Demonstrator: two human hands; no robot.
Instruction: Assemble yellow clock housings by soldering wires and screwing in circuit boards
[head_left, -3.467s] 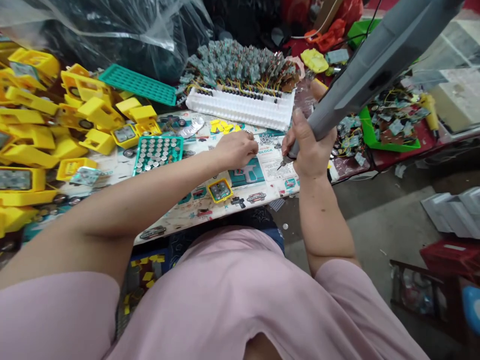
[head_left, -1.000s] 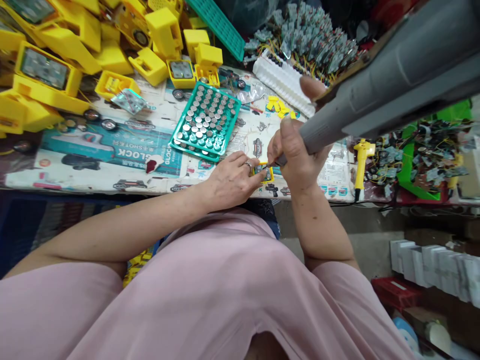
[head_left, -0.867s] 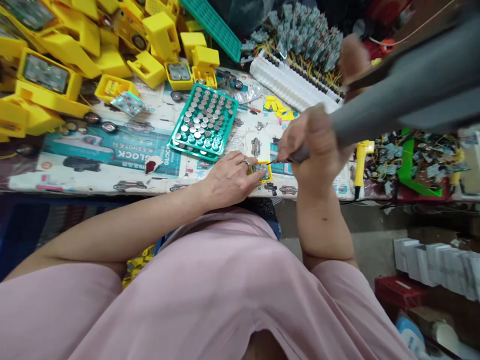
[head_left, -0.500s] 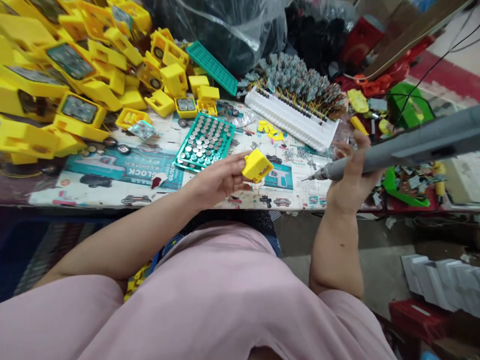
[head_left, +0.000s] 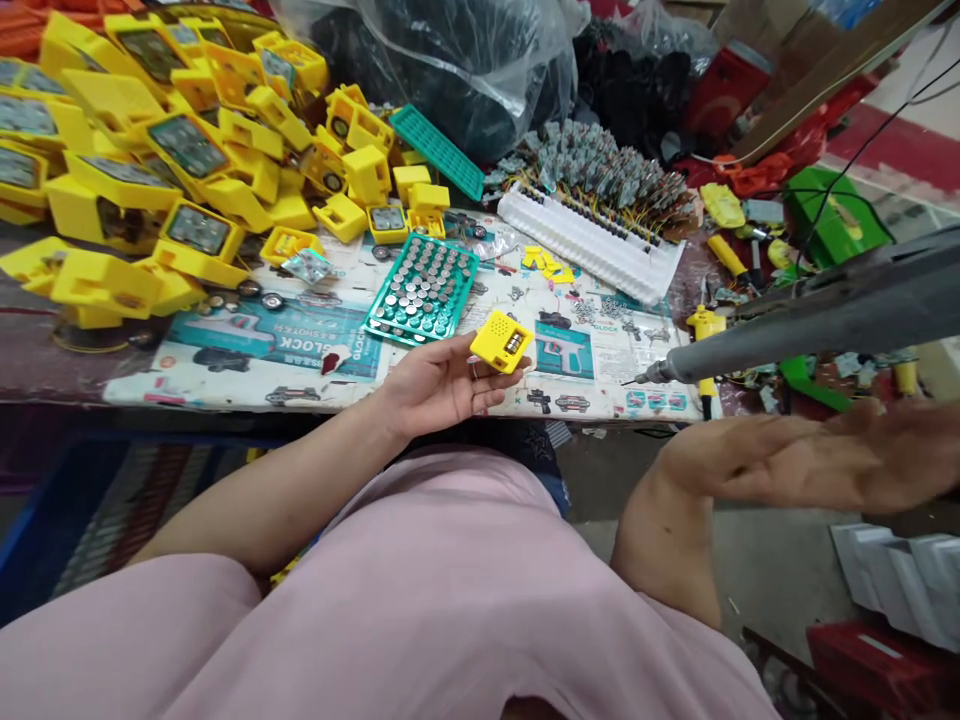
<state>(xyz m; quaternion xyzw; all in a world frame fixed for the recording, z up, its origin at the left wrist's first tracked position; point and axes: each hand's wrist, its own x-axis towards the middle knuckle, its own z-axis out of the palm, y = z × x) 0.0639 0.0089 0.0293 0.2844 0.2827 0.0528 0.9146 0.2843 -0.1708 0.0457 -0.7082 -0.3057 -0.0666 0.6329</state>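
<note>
Now the small yellow box (head_left: 501, 342) is up in your left hand (head_left: 442, 385), above the table's edge. Your thumb and fingers hold it, palm up. It has little round holes on its face and a slot with shiny silver bits inside. Your right hand (head_left: 832, 455) is open, with blurry fingers, below the big grey tool (head_left: 795, 330). Just behind your left hand sits a green tray (head_left: 373, 327) full of round silver discs (head_left: 412, 290). Past it, a green holed tray (head_left: 439, 152) leans, tilted. To its right, a white tray (head_left: 585, 248) has rows of wired parts (head_left: 600, 165) in it. Far left is a heap of yellow cases (head_left: 105, 95), and some have grey-green boards (head_left: 196, 230) inside.
</note>
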